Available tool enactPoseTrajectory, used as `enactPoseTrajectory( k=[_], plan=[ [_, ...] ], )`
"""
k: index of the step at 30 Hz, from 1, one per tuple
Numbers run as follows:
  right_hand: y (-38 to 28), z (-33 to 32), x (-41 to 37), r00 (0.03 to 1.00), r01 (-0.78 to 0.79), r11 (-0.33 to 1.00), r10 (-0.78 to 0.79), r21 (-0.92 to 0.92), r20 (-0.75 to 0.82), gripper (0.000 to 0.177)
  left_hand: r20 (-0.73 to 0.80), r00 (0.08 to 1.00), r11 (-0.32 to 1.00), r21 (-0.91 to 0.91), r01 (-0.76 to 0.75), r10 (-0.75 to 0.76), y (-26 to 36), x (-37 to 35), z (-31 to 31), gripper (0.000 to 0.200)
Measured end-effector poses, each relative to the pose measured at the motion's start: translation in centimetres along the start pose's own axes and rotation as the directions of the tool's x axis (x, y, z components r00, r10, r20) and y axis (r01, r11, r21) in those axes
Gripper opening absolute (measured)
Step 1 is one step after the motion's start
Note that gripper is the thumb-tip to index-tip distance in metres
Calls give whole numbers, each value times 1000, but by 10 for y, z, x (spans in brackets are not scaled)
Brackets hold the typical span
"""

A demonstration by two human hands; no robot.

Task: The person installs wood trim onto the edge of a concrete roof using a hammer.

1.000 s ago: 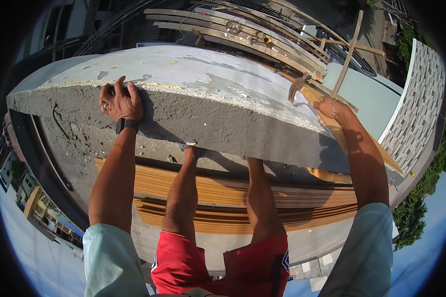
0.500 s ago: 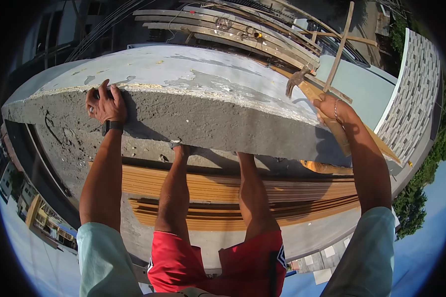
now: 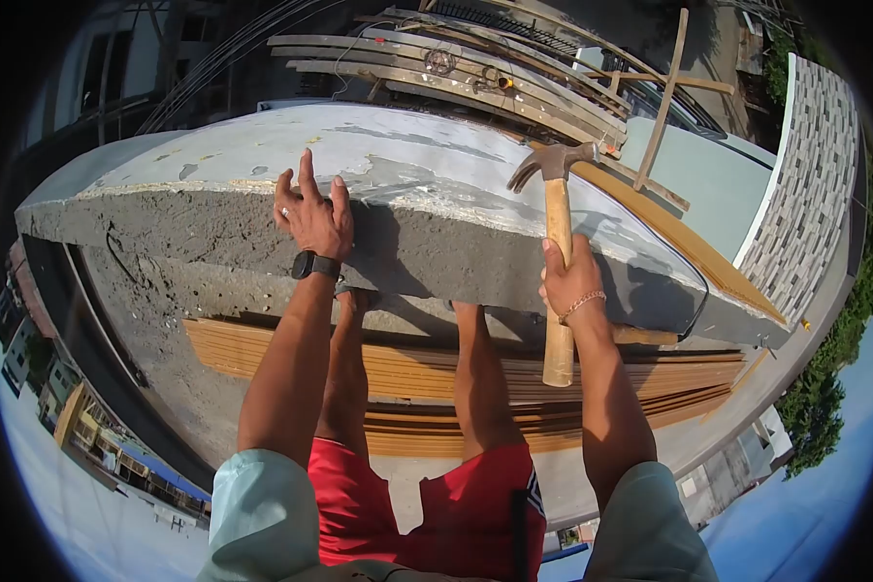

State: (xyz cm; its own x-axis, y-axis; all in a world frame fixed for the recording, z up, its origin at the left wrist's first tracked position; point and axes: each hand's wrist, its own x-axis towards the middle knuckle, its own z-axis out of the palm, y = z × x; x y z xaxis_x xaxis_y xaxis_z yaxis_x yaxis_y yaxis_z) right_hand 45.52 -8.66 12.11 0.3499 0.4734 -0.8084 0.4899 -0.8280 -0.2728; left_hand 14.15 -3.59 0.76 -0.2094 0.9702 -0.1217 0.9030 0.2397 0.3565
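Note:
A claw hammer (image 3: 557, 209) with a wooden handle and dark metal head is in my right hand (image 3: 574, 279), fingers wrapped around the handle. Its head is up over the wall's top and the claw points left. My left hand (image 3: 317, 221) is at the edge of the rough concrete wall (image 3: 456, 247), fingers spread over the chipped rim. A dark watch (image 3: 315, 264) is on my left wrist, and a bracelet (image 3: 580, 306) circles the right one. White, partly flaked coating (image 3: 262, 145) covers the wall's upper face.
Brown ribbed boards (image 3: 407, 373) lie beside my legs below the wall. A yellowish plank (image 3: 689, 252) leans along the wall's right end, near a black cable (image 3: 700, 303). Beyond the wall, wooden planks (image 3: 456, 73) lie lower down; a tiled wall (image 3: 810, 165) stands right.
My left hand has shifted right along the wall's edge. My right hand has come left with the hammer, which now stands more upright and apart from the yellowish plank.

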Motion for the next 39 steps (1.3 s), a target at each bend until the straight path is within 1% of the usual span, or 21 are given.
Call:
enactPoseTrajectory(
  k=[1, 3, 4, 5, 7, 8, 9, 11, 13, 15, 19, 21, 23, 24, 27, 29, 31, 32, 35, 37, 39],
  plan=[
    [5, 11, -5, 1000, -8, 1000, 8, -1, 6, 35, 39, 999, 987, 157, -17, 11, 5, -5, 9, 57],
    [13, 29, -8, 956, 62, 970, -125, -235, -265, 34, 77, 997, 953, 297, -52, 31, 11, -5, 18, 57],
    [14, 27, -5, 984, 51, 946, -103, -321, -146, 34, 102, 995, 947, 318, -35, 2, 13, -5, 17, 57],
    [15, 20, -4, 984, 52, 946, -104, -320, -147, 34, 122, 992, 939, 343, -14, -30, 15, -4, 16, 57],
    [-15, 1, -7, 981, -173, 979, 161, 108, 111, 33, 125, 991, 933, 361, 0, -48, 15, 0, 15, 58],
    [9, 16, -4, 997, -9, 999, 5, -50, -79, 34, 146, 987, 928, 373, 12, -72, 14, -3, 15, 58],
    [13, 24, -6, 997, -14, 999, 10, -50, -73, 34, 152, 986, 926, 378, 11, -74, 12, -7, 16, 58],
    [14, 36, -11, 966, 48, 983, -91, -177, -240, 35, 99, 994, 958, 285, 21, -52, 11, -2, 16, 60],
    [14, 21, -3, 994, 20, 968, -46, -251, -96, 34, 95, 994, 986, 163, 46, -62, 15, 1, 7, 61],
    [10, 13, 4, 1000, -2, 999, 3, -37, 24, 33, 96, 991, 995, 50, 84, -88, 12, 3, 2, 61],
    [18, 36, -30, 966, 36, 988, -74, -151, -250, 33, 155, 986, 984, 153, -87, 63, 14, -15, 2, 64],
    [33, 37, -18, 977, 63, 972, -107, -228, -184, 33, 126, 992, 998, 54, -37, 29, 20, -20, -3, 66],
    [22, 24, -9, 999, -34, 999, 34, -1, -37, 34, 114, 993, 998, 41, -41, 36, 32, -26, -14, 67],
    [16, 26, -23, 975, 75, 995, -88, -70, -205, 34, 137, 990, 1000, 0, -22, 22, 36, -31, -18, 68],
    [30, 46, -33, 938, 72, 995, -89, -63, -335, 33, 195, 981, 1000, -27, 7, -1, 45, -54, -23, 69],
    [38, 40, -23, 970, 26, 987, -63, -159, -234, 33, 239, 971, 997, -70, 31, -14, 51, -70, -27, 70],
    [26, 26, -13, 995, -14, 1000, 15, 5, -98, 34, 241, 970, 997, -63, 40, -24, 58, -78, -30, 70],
    [26, 28, -25, 967, 117, 993, -106, 32, -233, 34, 250, 968, 995, -77, 55, -35, 60, -85, -31, 70],
    [25, 44, -39, 938, 151, 989, -142, 3, -317, 33, 260, 965, 994, -91, 58, -32, 55, -108, -25, 73],
    [23, 46, -27, 985, 112, 981, -131, -157, -113, 35, 341, 940, 993, -94, 73, -36, 60, -115, -26, 73],
    [12, 42, -17, 988, 115, 992, -119, -48, -97, 35, 339, 940, 993, -90, 71, -36, 59, -117, -25, 74]
  ],
)
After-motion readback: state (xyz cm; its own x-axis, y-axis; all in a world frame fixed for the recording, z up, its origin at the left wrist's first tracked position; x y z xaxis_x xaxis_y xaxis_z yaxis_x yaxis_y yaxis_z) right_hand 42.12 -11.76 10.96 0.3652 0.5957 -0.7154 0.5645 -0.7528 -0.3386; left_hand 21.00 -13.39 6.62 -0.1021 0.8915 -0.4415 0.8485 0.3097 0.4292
